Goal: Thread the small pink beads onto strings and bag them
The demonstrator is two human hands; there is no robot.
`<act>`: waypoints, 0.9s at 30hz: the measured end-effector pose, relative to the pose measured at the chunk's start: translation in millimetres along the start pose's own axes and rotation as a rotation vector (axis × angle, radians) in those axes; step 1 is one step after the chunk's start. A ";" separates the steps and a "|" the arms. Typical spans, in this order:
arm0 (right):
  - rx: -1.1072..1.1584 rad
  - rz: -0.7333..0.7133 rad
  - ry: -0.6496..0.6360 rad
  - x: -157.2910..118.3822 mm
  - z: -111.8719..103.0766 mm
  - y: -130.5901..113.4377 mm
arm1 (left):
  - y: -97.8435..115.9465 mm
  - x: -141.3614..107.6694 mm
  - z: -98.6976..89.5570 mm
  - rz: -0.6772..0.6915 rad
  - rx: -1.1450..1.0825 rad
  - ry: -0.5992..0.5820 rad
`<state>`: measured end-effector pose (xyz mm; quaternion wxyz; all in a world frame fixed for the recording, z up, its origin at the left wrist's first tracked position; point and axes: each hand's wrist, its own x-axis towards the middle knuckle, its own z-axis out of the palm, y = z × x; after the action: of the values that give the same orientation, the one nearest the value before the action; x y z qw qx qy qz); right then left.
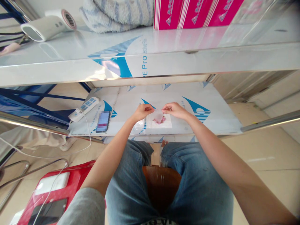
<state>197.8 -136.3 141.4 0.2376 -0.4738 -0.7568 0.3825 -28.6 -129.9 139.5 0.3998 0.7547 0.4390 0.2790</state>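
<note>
My left hand (144, 112) and my right hand (174, 110) face each other above the lower shelf, fingers pinched. A thin, pale reddish string (158, 109) runs between their fingertips, one end in each hand. Just below it, a curved strand of small pink and purplish beads (160, 121) rests on a white sheet (167, 125). Whether the string joins the beads is too small to tell.
The lower shelf (126, 125) carries a phone (103, 121) and a white power strip (85, 107) with a cable. On the upper shelf (168, 43) are a hair dryer (49, 25), a striped towel (117, 15) and pink boxes (194, 14). A red seat (77, 170) stands at left.
</note>
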 end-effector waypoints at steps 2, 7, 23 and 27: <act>-0.023 -0.007 0.007 1.1 1.0 -0.5 | 2.2 0.1 0.1 -0.020 -0.022 0.006; -0.172 0.019 0.019 3.8 2.8 -5.9 | 7.9 -0.3 1.1 -0.053 -0.053 0.037; -0.102 -0.053 0.029 3.5 4.1 -17.0 | 10.1 -1.4 9.0 0.010 -0.040 0.051; -0.017 -0.040 0.024 2.4 -0.7 -15.6 | 15.2 -1.0 7.2 0.024 -0.015 0.088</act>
<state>188.9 -138.0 154.3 0.2502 -0.4652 -0.7664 0.3656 -16.8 -137.8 148.5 0.3825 0.7440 0.4448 0.3199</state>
